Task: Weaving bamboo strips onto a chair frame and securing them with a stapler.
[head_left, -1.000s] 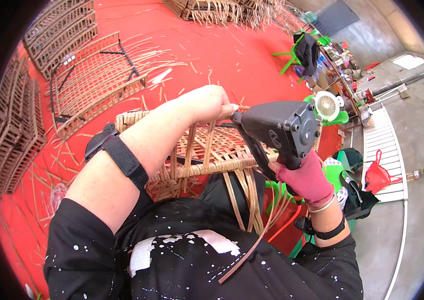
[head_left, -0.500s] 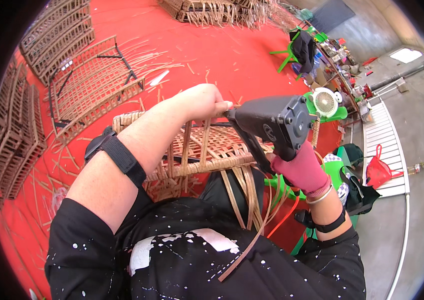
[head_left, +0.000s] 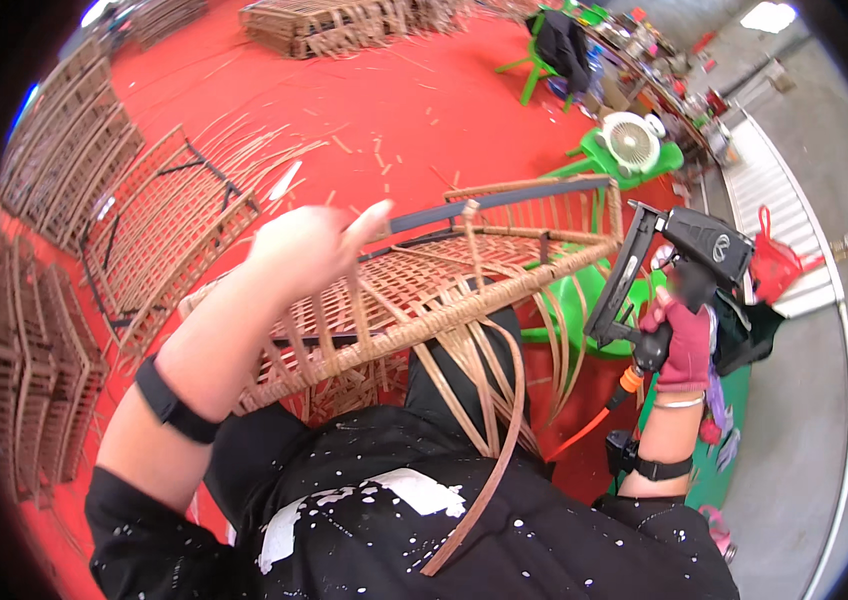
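Note:
A woven rattan chair frame (head_left: 464, 270) rests on my lap, with loose cane strips (head_left: 489, 420) hanging down from its near rail. My left hand (head_left: 309, 245) hovers blurred above the weave on the left, fingers stretched out, holding nothing that I can see. My right hand (head_left: 682, 340), in a dark red glove, grips the handle of a black pneumatic staple gun (head_left: 679, 265) to the right of the frame, clear of the cane. An orange air hose (head_left: 594, 425) runs down from the gun's handle.
The floor is red (head_left: 364, 110) and strewn with cane offcuts. Woven panels (head_left: 159, 225) lie at the left, with stacked ones (head_left: 39, 330) beside them. A green plastic chair with a small fan (head_left: 629, 145) stands behind. A cluttered bench (head_left: 664, 60) runs along the upper right.
The staple gun has moved away from the frame's rail to the right. My left hand has let go of the cane and lifted off the weave. The view now shows more of the frame.

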A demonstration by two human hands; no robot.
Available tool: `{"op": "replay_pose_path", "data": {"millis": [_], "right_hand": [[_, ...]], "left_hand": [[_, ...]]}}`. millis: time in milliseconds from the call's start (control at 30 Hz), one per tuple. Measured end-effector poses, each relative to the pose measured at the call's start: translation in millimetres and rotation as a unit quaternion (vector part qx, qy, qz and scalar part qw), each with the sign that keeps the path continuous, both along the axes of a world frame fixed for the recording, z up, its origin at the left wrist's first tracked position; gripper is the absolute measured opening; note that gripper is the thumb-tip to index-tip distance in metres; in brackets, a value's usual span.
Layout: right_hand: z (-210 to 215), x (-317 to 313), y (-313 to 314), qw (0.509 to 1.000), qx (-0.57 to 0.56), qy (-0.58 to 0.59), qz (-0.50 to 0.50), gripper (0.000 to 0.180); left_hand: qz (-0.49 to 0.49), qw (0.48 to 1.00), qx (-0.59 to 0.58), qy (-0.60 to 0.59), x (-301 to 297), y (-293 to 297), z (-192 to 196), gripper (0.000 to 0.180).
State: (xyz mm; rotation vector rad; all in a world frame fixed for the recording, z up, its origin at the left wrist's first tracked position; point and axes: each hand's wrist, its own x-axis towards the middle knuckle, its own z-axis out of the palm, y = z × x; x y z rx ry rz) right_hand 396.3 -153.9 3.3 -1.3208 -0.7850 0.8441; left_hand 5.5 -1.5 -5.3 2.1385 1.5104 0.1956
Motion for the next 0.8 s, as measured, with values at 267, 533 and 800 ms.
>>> {"op": "replay_pose_path", "data": {"millis": [267,533,800], "right_hand": [[-76,89,-10,0.992,-0.050,0.075,-0.087,0.016],[-160,137,0,0.966,-0.141,0.183,-0.120,0.015],[-285,181,41,0.924,-0.177,0.322,-0.108,0.017]], "left_hand": [[-0.026,0.998,-0.020,-0.046,-46,19,-4,0.056],[-0.069,0.997,0.020,-0.036,-77,38,-8,0.047],[-0.052,0.993,0.107,-0.009,-92,37,-15,0.037]]}}
